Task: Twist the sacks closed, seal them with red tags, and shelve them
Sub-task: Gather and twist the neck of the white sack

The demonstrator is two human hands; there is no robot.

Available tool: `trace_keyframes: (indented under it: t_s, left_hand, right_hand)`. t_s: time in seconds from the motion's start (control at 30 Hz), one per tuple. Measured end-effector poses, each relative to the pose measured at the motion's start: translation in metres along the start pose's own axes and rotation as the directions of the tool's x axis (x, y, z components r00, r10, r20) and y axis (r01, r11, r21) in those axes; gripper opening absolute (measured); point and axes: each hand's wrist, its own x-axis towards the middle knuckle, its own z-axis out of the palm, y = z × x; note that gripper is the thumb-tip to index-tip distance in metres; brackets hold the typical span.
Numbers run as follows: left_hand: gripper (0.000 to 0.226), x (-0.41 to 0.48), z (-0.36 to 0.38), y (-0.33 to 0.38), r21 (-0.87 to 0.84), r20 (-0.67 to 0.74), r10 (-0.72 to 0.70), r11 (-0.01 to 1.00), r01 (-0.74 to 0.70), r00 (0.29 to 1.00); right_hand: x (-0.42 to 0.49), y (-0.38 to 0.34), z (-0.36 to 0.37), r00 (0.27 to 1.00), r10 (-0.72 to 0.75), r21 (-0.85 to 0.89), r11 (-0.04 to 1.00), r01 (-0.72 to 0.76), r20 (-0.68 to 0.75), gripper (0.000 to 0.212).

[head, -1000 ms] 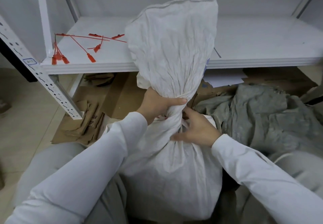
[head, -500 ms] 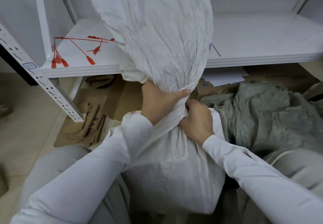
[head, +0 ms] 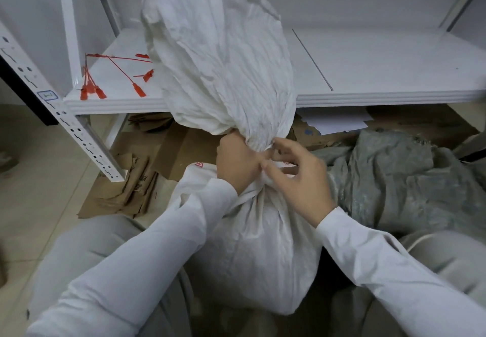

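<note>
The red tags (head: 110,84) lie loose on the shelf (head: 381,73), at its left end, just left of the sack (head: 252,252). None is on the sack yet, so the step in hand is judged to be the twisting, with sealing and shelving not yet done. The sack stands in front of the shelf, between the person's knees, its loose top rising over the shelf edge and hiding part of the tags. The left hand (head: 238,161) is wrapped around the twisted neck, fingers clamped on it just under the flared top. To the right of the neck, the right hand (head: 299,176) has its fingers (head: 285,145) spread and curled, the tips touching the fabric at the neck without a firm hold. Right of the sack lies a grey cloth (head: 399,178) on the floor. The next move likely calls for the left hand to keep the twist tight while the right reaches across to the tags and loops one around the neck.
</note>
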Motion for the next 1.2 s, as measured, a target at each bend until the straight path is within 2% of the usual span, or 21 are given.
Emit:
trace_keyframes:
  t_s: [0.1,0.23,0.37,0.43,0.53,0.67,0.73,0.83,0.93,1.07,1.13,1.2]
  left_hand:
    - [0.05,0.002,0.004,0.0,0.18,0.053,0.067,0.981,-0.075,0.996]
    - [0.067,-0.001,0.004,-0.003,0.179,0.151,0.122,0.972,-0.149,0.981]
    - [0.042,0.0,-0.006,-0.003,0.149,0.284,0.134,0.972,-0.182,0.949]
    - [0.028,0.0,-0.013,-0.001,0.104,0.332,0.145,0.976,-0.19,0.932]
    - [0.022,-0.001,-0.022,0.002,-0.003,0.397,0.176,0.982,-0.191,0.901]
    - [0.031,-0.003,-0.033,0.004,-0.168,0.49,0.149,0.983,-0.075,0.859]
    - [0.018,-0.004,-0.035,0.007,-0.321,0.539,0.116,0.944,0.076,0.834]
    - [0.008,-0.006,-0.035,0.008,-0.439,0.564,0.026,0.856,0.273,0.825]
    - [0.021,-0.002,-0.034,0.006,-0.504,0.554,-0.061,0.769,0.392,0.831]
    - [0.045,0.002,-0.031,0.01,-0.602,0.464,-0.13,0.68,0.42,0.876]
    - [0.051,0.005,-0.032,0.012,-0.589,0.445,-0.125,0.705,0.395,0.887]
    - [0.045,0.006,-0.033,0.014,-0.523,0.433,-0.095,0.783,0.336,0.896]
  right_hand:
    - [-0.008,-0.002,0.007,1.0,0.006,-0.081,0.997,-0.004,0.019,0.061]
    - [-0.006,-0.001,0.007,0.999,0.047,-0.066,0.997,-0.048,-0.014,0.066]
    - [0.0,0.001,0.009,0.994,0.108,-0.032,0.994,-0.109,-0.033,0.069]
    - [0.006,0.002,0.008,0.988,0.136,-0.004,0.991,-0.137,-0.079,0.062]
    - [0.014,0.004,0.008,0.976,0.151,-0.006,0.988,-0.154,-0.157,0.047]
    - [0.021,0.006,0.007,0.973,0.142,-0.044,0.987,-0.152,-0.182,0.023]
    - [0.027,0.009,0.005,0.971,0.149,-0.051,0.986,-0.16,-0.186,0.013]
    - [0.034,0.019,0.006,0.96,0.216,0.056,0.976,-0.21,-0.18,0.014]
    - [0.035,0.027,0.006,0.959,0.255,0.181,0.956,-0.231,-0.121,0.029]
    - [0.037,0.026,0.003,0.947,0.318,0.32,0.902,-0.29,-0.038,0.025]
    - [0.036,0.026,0.001,0.936,0.352,0.37,0.872,-0.321,-0.019,0.026]
    - [0.033,0.024,0.0,0.927,0.375,0.425,0.836,-0.348,0.019,0.021]
